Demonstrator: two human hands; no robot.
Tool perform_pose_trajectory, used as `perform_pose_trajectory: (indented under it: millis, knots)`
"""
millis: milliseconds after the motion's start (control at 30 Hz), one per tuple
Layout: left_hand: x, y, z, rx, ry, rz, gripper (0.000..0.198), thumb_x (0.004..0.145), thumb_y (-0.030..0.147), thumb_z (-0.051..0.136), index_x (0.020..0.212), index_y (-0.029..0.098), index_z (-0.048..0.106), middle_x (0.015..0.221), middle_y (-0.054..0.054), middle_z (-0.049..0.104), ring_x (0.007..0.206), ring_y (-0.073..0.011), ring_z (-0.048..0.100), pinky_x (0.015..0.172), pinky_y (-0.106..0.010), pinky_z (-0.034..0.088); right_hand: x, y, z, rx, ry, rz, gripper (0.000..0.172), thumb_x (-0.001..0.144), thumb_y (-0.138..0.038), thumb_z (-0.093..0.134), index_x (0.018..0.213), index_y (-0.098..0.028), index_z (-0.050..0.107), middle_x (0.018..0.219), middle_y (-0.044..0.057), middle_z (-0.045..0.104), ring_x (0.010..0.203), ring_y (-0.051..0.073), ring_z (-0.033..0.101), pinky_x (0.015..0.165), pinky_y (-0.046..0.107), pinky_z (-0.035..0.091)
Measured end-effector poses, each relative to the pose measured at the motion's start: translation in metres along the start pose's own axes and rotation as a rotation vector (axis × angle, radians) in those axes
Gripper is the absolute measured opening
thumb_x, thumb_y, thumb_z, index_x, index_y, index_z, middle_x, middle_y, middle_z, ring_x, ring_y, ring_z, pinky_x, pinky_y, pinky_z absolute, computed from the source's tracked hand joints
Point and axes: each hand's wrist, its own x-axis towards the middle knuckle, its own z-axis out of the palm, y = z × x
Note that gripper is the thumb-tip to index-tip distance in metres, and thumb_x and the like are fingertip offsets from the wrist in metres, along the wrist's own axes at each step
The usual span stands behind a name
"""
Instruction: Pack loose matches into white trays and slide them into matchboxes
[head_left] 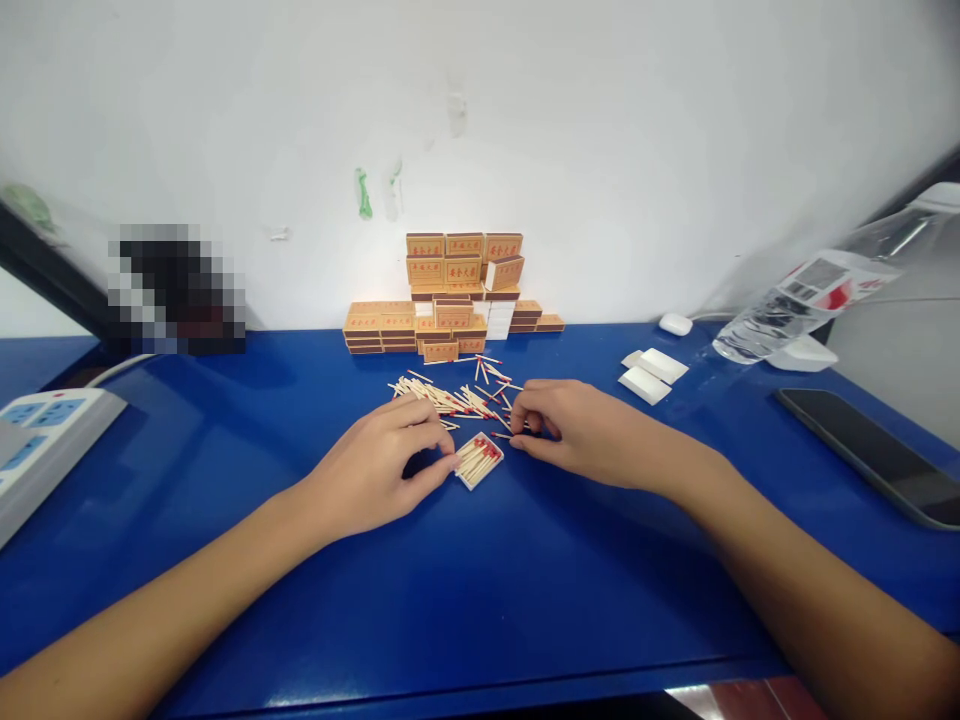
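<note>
A small white matchbox tray [478, 460] lies on the blue table [480, 590], partly filled with red-tipped matches. My left hand [379, 465] rests beside it, thumb and fingers curled, thumb tip touching the tray's left edge. My right hand [581, 430] lies just right of the tray, its fingertips pinched on a few matches at the edge of a loose heap of matches [457, 395]. Behind the heap stands a stack of orange-brown matchboxes [454, 295] against the wall.
Two white empty trays [652, 373] lie to the right, with a white earbud case [675, 324] behind. A plastic water bottle [806, 300] lies on its side and a dark phone [874, 455] sits far right. A power strip [41, 440] is at the left edge.
</note>
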Motion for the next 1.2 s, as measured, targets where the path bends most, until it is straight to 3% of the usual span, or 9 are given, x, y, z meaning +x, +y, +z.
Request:
perform_pose_trajectory:
  millis: [233,467,800,967,1200]
  knots:
    - [-0.002,0.003,-0.001,-0.018,-0.005,-0.016,0.018,0.100,0.030,0.062,0.088,0.019,0.068,0.087,-0.003,0.061,0.086,-0.0191,0.057,0.078,-0.034,0.046,0.002,-0.002,0.004,-0.004,0.016,-0.013,0.010,0.097,-0.019,0.064,0.087,-0.020,0.061,0.091,0.002,0.063,0.077,0.016,0.054,0.069,0.028,0.039]
    - [-0.005,0.008,-0.001,-0.043,-0.047,-0.022,0.007,0.092,0.027,0.067,0.096,0.020,0.069,0.089,-0.002,0.062,0.084,-0.0192,0.057,0.075,-0.034,0.046,0.003,-0.005,0.008,0.043,0.049,-0.070,0.009,0.096,-0.017,0.063,0.088,-0.019,0.062,0.093,0.003,0.064,0.079,0.016,0.056,0.071,0.028,0.040]
    - [-0.003,0.006,0.005,-0.066,-0.031,0.005,0.011,0.101,0.024,0.062,0.098,0.020,0.072,0.091,-0.003,0.063,0.088,-0.0188,0.059,0.080,-0.033,0.048,0.003,-0.005,0.011,0.016,0.013,-0.031,0.012,0.095,-0.018,0.065,0.084,-0.019,0.061,0.090,0.002,0.064,0.076,0.015,0.056,0.068,0.028,0.039]
    - [-0.002,0.008,0.008,-0.056,0.044,0.036,0.010,0.099,0.020,0.062,0.103,0.020,0.071,0.097,-0.005,0.062,0.092,-0.0198,0.058,0.084,-0.035,0.049,0.001,-0.003,0.007,-0.057,0.068,0.013,0.009,0.096,-0.018,0.062,0.087,-0.019,0.062,0.096,0.004,0.065,0.078,0.016,0.059,0.070,0.029,0.041]
    - [-0.003,0.007,0.009,-0.074,0.027,0.081,0.013,0.102,0.023,0.061,0.106,0.021,0.073,0.106,-0.006,0.063,0.100,-0.0202,0.059,0.089,-0.037,0.051,0.002,-0.006,0.005,-0.076,0.084,0.026,0.009,0.095,-0.018,0.060,0.086,-0.019,0.062,0.095,0.004,0.065,0.079,0.017,0.059,0.071,0.030,0.042]
